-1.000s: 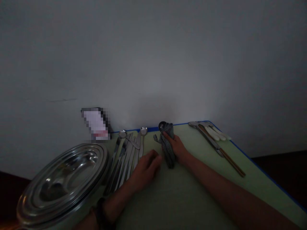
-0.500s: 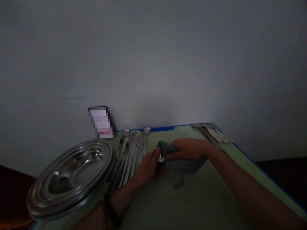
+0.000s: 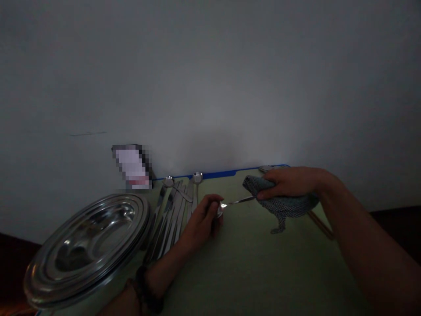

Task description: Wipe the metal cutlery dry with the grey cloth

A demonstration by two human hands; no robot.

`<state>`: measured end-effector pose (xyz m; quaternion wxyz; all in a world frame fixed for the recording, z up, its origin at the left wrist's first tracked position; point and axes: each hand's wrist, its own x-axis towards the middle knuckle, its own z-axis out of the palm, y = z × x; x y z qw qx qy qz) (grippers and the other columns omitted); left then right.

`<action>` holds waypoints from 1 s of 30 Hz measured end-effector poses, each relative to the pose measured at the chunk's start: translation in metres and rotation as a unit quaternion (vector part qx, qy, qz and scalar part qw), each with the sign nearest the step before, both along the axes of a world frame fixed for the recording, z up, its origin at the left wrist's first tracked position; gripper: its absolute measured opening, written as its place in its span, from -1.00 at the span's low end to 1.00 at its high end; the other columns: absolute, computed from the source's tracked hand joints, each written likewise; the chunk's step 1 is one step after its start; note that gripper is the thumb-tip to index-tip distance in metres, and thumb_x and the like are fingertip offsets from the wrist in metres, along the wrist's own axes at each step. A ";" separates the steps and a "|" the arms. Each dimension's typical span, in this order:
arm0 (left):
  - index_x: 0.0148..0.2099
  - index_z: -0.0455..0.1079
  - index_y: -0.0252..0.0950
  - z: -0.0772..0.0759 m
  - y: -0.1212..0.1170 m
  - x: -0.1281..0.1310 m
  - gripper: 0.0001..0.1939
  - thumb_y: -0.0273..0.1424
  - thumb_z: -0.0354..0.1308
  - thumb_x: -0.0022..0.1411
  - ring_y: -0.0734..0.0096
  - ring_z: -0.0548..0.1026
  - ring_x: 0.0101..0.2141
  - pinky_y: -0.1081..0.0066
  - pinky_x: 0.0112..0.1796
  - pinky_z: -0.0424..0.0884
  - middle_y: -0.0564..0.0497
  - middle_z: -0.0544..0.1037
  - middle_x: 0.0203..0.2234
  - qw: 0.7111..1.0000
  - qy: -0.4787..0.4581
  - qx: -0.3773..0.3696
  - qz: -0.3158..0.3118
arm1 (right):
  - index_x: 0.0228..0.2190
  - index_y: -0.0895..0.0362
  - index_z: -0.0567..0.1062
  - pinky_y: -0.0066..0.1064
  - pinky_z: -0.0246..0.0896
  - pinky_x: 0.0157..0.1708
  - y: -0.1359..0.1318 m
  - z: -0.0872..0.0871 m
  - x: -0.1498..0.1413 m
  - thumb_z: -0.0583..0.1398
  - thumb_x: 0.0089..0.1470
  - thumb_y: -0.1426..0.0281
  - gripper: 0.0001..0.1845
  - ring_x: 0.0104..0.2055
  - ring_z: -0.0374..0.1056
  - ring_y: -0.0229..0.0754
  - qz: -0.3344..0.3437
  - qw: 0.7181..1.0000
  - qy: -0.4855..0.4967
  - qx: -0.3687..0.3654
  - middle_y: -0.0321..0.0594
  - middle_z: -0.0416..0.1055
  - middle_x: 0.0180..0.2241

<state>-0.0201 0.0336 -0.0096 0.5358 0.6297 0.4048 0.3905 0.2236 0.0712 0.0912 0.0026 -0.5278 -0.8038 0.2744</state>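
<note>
A metal spoon (image 3: 241, 200) lies level between my two hands, above the green table (image 3: 230, 272). My left hand (image 3: 208, 215) pinches it by the bowl end, which is partly covered by the fingers. My right hand (image 3: 289, 182) is closed on a grey checked cloth (image 3: 283, 208), and the far end of the spoon's handle runs into that cloth. One corner of the cloth dangles below the hand. Just left of my left hand lie several knives (image 3: 176, 215) and spoons (image 3: 197, 179) in a row.
Stacked oval steel trays (image 3: 42, 274) stand at the left. A phone with a blurred screen (image 3: 133, 166) leans on the wall (image 3: 210, 87). Behind my right hand are spoon heads (image 3: 265, 168) and brown chopsticks (image 3: 320, 224), partly hidden. The table has a blue edge (image 3: 217, 174).
My left hand took the spoon's bowl end from the cloth bundle. My right hand then slid to the right with the cloth along the handle, uncovering part of it.
</note>
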 end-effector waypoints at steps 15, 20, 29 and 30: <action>-0.14 0.15 -0.23 -0.003 0.002 -0.005 -0.78 -0.22 -0.14 0.28 0.63 0.20 -0.72 0.60 -0.69 0.13 0.23 0.24 -0.67 0.999 0.036 -0.009 0.006 | -0.59 0.15 0.47 -0.46 -0.02 -0.57 0.008 -0.025 -0.032 0.13 -0.09 0.09 -0.62 -0.59 0.21 -0.31 0.077 0.994 0.055 -0.049 -0.30 0.38 -0.60; -0.16 0.15 -0.23 -0.001 0.005 -0.004 -0.79 -0.22 -0.12 0.26 0.64 0.20 -0.71 0.62 -0.70 0.11 0.21 0.25 -0.64 0.999 -0.020 -0.028 0.011 | -0.51 0.13 0.50 -0.45 0.06 -0.53 0.009 -0.009 0.007 0.13 -0.14 0.00 -0.56 -0.51 0.30 -0.23 0.003 0.999 0.037 -0.030 -0.25 0.45 -0.53; -0.18 0.11 -0.23 0.004 0.001 -0.002 -0.81 -0.24 -0.07 0.24 0.64 0.23 -0.71 0.62 -0.68 0.13 0.25 0.25 -0.68 0.999 -0.022 -0.040 0.024 | -0.56 0.15 0.48 -0.46 0.02 -0.56 0.003 -0.007 -0.010 0.13 -0.13 0.02 -0.57 -0.57 0.26 -0.27 0.034 0.997 0.041 -0.053 -0.27 0.41 -0.58; -0.17 0.11 -0.22 0.003 0.000 -0.002 -0.81 -0.23 -0.08 0.25 0.64 0.23 -0.71 0.62 -0.68 0.13 0.25 0.25 -0.67 0.999 -0.022 -0.039 0.018 | -0.56 0.15 0.48 -0.46 0.01 -0.56 0.003 -0.009 -0.016 0.12 -0.11 0.04 -0.58 -0.57 0.25 -0.29 0.054 0.996 0.043 -0.055 -0.28 0.40 -0.59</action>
